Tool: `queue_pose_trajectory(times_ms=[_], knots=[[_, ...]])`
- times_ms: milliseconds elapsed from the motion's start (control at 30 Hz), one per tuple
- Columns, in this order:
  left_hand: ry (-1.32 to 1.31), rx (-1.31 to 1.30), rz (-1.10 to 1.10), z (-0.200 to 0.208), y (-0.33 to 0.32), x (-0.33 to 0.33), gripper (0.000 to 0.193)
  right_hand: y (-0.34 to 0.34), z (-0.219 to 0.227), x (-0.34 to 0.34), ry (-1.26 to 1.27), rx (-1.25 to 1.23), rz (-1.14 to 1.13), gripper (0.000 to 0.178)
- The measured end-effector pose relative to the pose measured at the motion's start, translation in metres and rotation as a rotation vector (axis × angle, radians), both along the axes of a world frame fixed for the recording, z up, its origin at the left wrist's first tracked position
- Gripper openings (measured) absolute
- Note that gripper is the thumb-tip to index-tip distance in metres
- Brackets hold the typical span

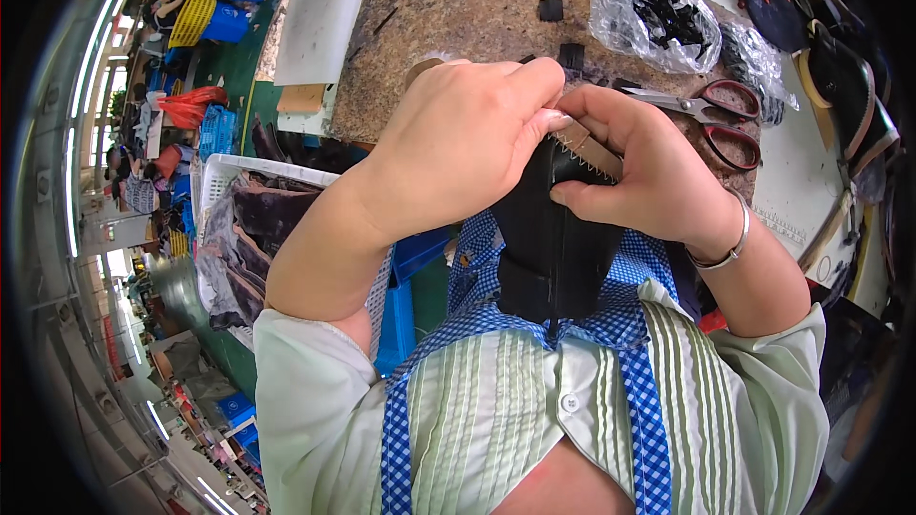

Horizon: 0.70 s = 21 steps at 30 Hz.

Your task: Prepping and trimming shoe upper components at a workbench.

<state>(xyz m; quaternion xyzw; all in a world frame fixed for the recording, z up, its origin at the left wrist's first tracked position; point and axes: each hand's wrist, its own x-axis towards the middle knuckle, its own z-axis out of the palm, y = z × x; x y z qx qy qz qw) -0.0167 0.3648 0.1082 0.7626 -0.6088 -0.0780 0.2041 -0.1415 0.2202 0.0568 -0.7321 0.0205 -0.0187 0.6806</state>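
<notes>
A black leather boot upper (549, 253) hangs in front of my apron, with a seam down its middle. Its top edge shows a tan lining (585, 146) with pale zigzag stitching. My right hand (658, 167) grips that edge, the thumb on the black outside and the fingers behind the tan side. My left hand (468, 138) is closed at the edge's left end, thumb and forefinger pinched together. Whether a small part sits in that pinch is hidden.
Scissors (701, 107) with red and black handles lie right on the worn brown board (458, 14). Beyond them is a clear plastic bag (611, 5) of small black pieces. A white basket (218, 176) of dark fur-like pieces stands at left; shoe parts (849, 86) lie far right.
</notes>
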Motion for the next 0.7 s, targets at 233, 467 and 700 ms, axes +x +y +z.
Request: queue_pose_trajectory(times_ms=[233,467,700], knots=[[-0.063,-0.074,0.038,-0.009,-0.001,-0.005,0.011,0.0,-0.005,0.006,0.008,-0.059,-0.002,0.046],[-0.158,-0.091,0.052,-0.013,-0.004,-0.007,0.008,0.008,-0.003,-0.008,0.043,0.325,-0.042,0.048],[-0.072,-0.078,0.083,-0.011,-0.009,-0.003,0.008,0.007,-0.008,-0.002,0.101,0.078,-0.046,0.042]])
